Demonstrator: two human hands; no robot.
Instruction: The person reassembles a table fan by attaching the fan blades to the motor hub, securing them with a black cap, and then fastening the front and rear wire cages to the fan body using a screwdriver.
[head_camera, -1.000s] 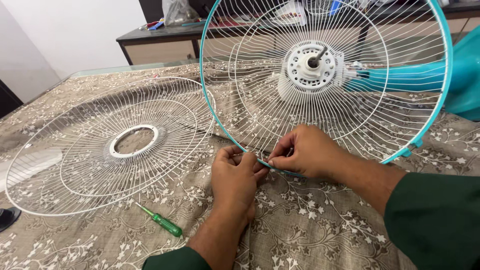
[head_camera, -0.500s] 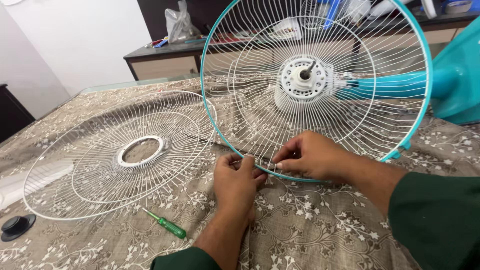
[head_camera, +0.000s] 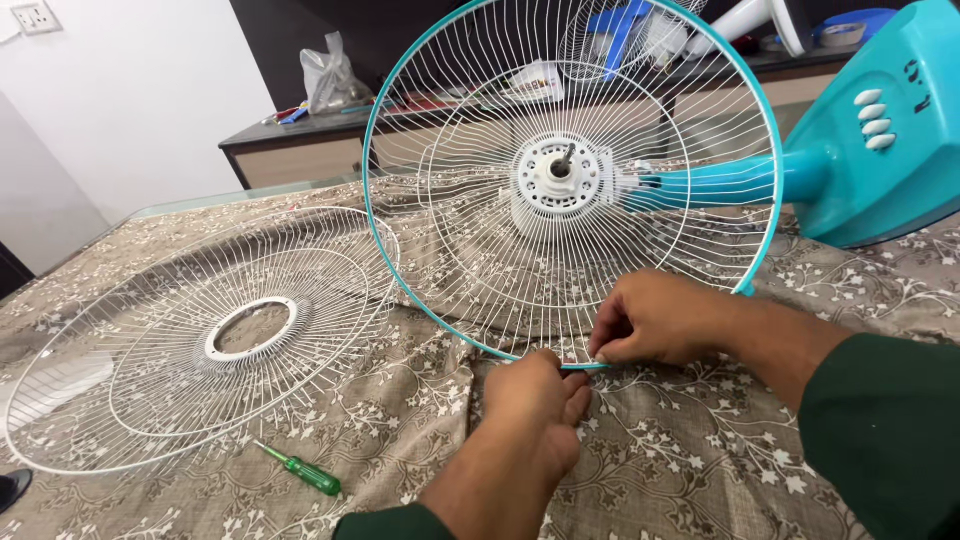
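Head view – hands: my left hand (head_camera: 535, 405) and right hand (head_camera: 655, 320) sit close together at the lowest point of the fan guard (head_camera: 570, 180), both pinching its teal rim (head_camera: 500, 352).
Head view – grip: right fingertips (head_camera: 600, 352) are closed on the rim and wires; whether the left clamps the rim or only presses on it, I cannot tell – the knuckles hide it.
Head view – the guard: it stands upright on the fan's motor hub (head_camera: 555, 170), with the teal fan body (head_camera: 880, 130) lying to the right.
Doing it well: I judge small, even pressure right at the rim is best – steadying with one hand so the thin wires don't bend.
Surface: a brown floral cloth (head_camera: 700, 470) covers the table; the loose white guard (head_camera: 200, 335) lies flat to the left, a green screwdriver (head_camera: 300, 470) just beside it.
Room: a dark sideboard (head_camera: 290, 145) with a plastic bag (head_camera: 325, 75) stands by the white wall (head_camera: 140, 90).
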